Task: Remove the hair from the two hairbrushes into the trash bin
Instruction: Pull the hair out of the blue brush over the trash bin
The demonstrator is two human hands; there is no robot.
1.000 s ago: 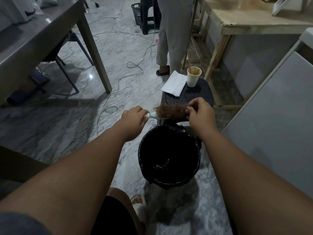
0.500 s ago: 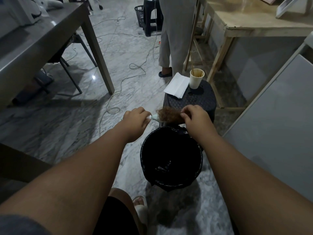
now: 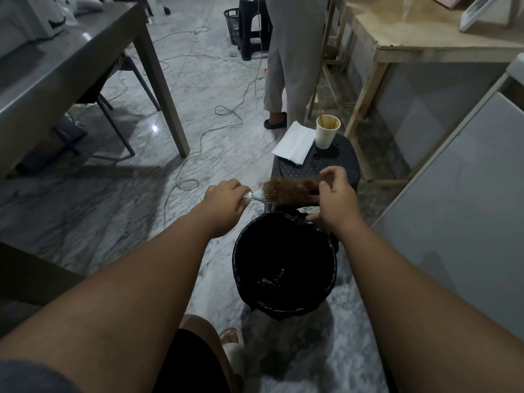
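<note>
We hold a round hairbrush (image 3: 276, 192) level over the far rim of the trash bin (image 3: 285, 265), which stands on the marble floor (image 3: 113, 217) just in front of us. Our left hand (image 3: 225, 198) is clenched around the brush's pale handle, so that only a short stub of it shows between the fist and the barrel. The barrel is wrapped in a thick mat of reddish-brown hair (image 3: 295, 188) that covers most of the bristles; only the end nearest the handle shows bare bristle tips.

Our right hand (image 3: 336, 194) is at the far end of the brush, its fingertips pinching the hair there, with the thumb reaching under toward the rim of the bin. We cannot tell whether any clump has come free of the bristles.

The bin is lined with a black bag, and a few dark scraps lie at its bottom. Just behind it is a dark plastic stool (image 3: 334, 163) carrying a white folded paper (image 3: 295, 143) and a paper cup (image 3: 327, 131) with a stick in it. Beyond the stool another person's legs (image 3: 292, 58) stand beside a wooden table (image 3: 425, 32). Cables (image 3: 226, 112) trail across the floor, and a grey table (image 3: 71, 58) fills the left side.
</note>
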